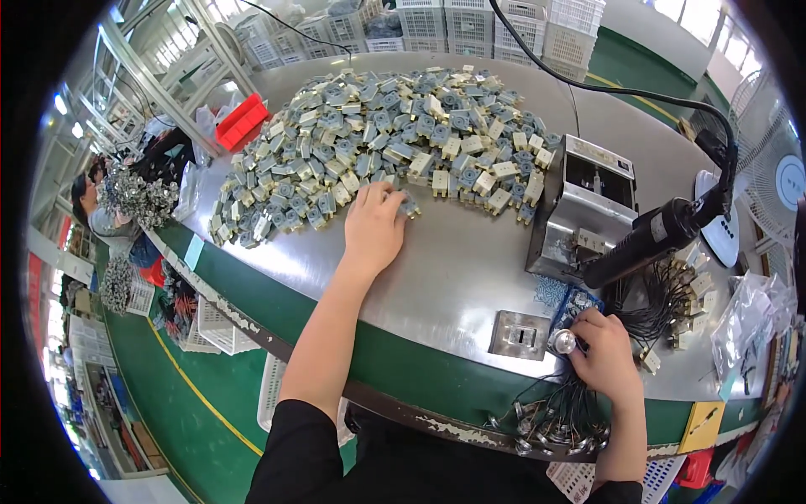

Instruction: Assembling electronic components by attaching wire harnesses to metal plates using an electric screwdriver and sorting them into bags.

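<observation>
A wide heap of small grey-and-cream plastic housings (369,126) covers the back of the metal table. At its front edge, my left hand (374,227) has its fingers closed around one grey-and-cream housing (408,205), partly covered by the fingers. Farther right and nearer to me, my right hand (606,353) pinches a round, shiny metal part (562,340). A bundle of black wires with round metal ends (558,420) lies below that hand at the table's front edge. Just left of it sits a flat square metal plate with a slot (519,334).
A metal bench device (588,189) stands right of the heap, beside a black cylindrical tool (642,244) on a cable. Wired housings (693,294) and a clear plastic bag (751,319) lie at right. A red bin (242,123) stands at back left; a fan (785,181) at far right.
</observation>
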`<control>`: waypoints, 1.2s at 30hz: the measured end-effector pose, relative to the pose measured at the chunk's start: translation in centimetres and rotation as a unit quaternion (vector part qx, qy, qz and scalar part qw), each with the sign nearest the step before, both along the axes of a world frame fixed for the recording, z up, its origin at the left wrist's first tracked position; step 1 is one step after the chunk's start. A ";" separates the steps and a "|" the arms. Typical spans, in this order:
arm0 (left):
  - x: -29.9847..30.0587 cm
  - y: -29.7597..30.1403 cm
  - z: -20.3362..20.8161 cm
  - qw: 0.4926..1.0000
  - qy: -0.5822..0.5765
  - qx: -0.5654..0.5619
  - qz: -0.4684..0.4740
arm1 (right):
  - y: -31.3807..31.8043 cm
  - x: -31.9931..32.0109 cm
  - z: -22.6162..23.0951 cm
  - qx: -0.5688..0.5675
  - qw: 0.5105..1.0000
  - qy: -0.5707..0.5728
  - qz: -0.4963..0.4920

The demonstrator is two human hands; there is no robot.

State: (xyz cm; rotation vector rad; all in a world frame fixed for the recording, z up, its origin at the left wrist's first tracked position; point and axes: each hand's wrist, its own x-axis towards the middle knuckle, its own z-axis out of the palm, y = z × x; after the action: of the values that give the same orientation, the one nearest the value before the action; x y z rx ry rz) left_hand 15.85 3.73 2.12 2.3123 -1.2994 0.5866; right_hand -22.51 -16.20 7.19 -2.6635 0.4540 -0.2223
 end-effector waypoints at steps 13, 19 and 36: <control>-8.9 3.6 5.3 0.921 0.291 -0.039 -0.257 | -0.7 -0.2 0.6 0.064 0.998 -0.014 0.005; -11.8 2.2 8.3 0.887 0.275 -0.077 -0.362 | -1.0 -1.3 -0.3 0.162 0.962 -0.215 -0.053; -16.9 -3.2 1.4 0.880 0.289 -0.006 -0.377 | -0.5 -1.6 0.0 0.126 0.963 -0.232 -0.058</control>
State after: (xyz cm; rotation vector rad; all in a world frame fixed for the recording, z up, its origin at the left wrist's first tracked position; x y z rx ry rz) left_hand -1.03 0.49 3.56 1.5522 -1.6732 -0.3310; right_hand -24.15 -16.68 7.20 -2.2411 0.4486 -0.7510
